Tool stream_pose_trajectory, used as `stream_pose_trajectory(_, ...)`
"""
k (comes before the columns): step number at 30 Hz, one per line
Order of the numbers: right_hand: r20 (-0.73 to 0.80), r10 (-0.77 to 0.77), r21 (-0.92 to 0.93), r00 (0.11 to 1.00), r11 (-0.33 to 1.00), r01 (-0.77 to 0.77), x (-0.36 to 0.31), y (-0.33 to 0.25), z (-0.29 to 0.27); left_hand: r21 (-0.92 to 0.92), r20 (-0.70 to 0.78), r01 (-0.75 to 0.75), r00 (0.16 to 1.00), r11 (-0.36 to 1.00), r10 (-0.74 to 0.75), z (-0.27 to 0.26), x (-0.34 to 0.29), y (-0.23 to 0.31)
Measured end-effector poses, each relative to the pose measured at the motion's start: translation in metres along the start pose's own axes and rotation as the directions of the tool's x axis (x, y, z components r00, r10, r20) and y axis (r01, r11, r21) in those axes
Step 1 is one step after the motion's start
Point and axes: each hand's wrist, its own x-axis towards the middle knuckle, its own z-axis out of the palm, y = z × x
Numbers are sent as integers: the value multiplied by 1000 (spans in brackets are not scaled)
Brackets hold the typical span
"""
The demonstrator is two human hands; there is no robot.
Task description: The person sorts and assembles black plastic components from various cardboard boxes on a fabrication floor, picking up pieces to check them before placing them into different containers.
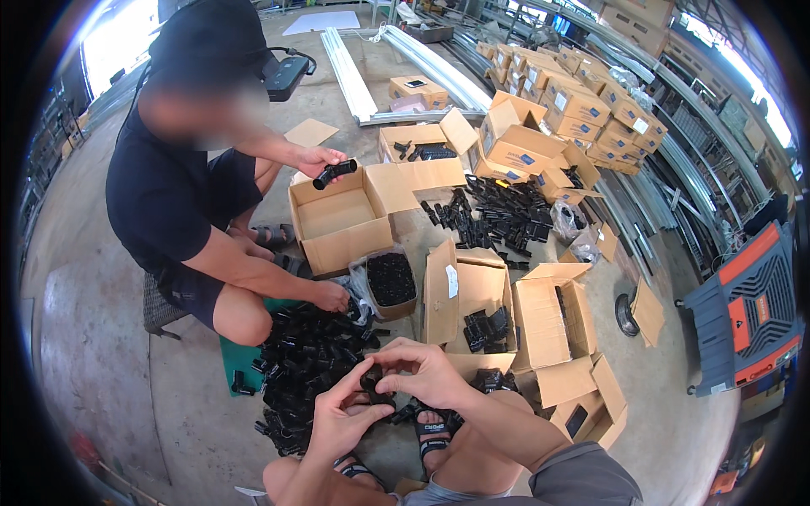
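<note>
Above my feet, my left hand (344, 415) and my right hand (423, 371) meet around a black fitting (371, 386). Fingers of both hands are closed on it and cover much of its shape. Below and left of them spreads a heap of black fittings (308, 367), partly on a green mat (232, 358). Across from me on the left, a crouching person (169, 169) raises a black tubular fitting (334, 174) in one hand. That person's other hand (331, 297) is at the edge of the heap, beside a bag-lined box of small black pieces (391, 280).
An open cardboard box (342, 240) stands before the person. Ahead of me are open boxes with black parts (485, 331) and another pile of black fittings (498, 211). Stacked cartons (582, 110), metal profiles (346, 76) and an orange-grey machine (751, 308) lie farther out.
</note>
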Motion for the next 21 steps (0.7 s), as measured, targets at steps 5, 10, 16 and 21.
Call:
stream_pose_trajectory(5, 11, -12, -79, 1000, 997, 12, 2, -2, -1, -40, 3, 17, 1000, 999, -17, -2, 4, -7)
stream_pose_trajectory(10, -13, 30, 48, 999, 998, -29, 9, -7, 10, -275, -104, 24, 993, 961, -55, -5, 3, 9)
stream_pose_trajectory(16, -382, 120, -89, 916, 982, -166, 47, 2, -68, -397, -244, 54, 956, 916, -162, -16, 17, 6)
stream_pose_trajectory(21, -403, 282, -235, 871, 887, -396, 141, 83, -117, -200, -377, -83, 926, 976, 2, -22, 28, 6)
